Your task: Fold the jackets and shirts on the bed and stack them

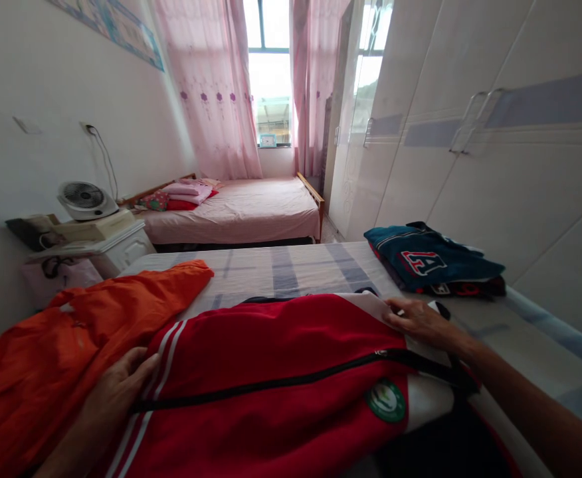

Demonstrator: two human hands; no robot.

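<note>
Striped bed partly hidden; red jacket cropped.

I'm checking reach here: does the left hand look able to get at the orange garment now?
Probably yes: the left hand, at the striped edge of the red jacket, is right beside the orange garment, with nothing seen in between.

Jacket on near bed, garment left, clothes pile right, far bed behind
</note>
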